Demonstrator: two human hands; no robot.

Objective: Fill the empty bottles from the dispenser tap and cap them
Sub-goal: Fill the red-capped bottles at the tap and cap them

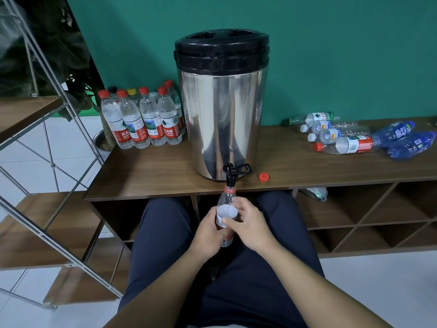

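A steel dispenser [222, 110] with a black lid stands on the wooden bench [153, 176]. Its black tap [233, 170] juts over the bench's front edge. Under the spout I hold a clear open bottle [228, 202] with a red neck ring, its mouth right at the spout. My left hand [209, 230] wraps the bottle's lower body. My right hand [250, 223] grips it from the right side. A loose red cap [264, 177] lies on the bench to the right of the tap.
Several capped upright bottles [144, 119] stand left of the dispenser. Several bottles [350, 138] lie on their sides at the right, two of them blue. Open cubbies [366, 216] sit below the bench. A metal-framed wooden shelf [35, 162] fills the left.
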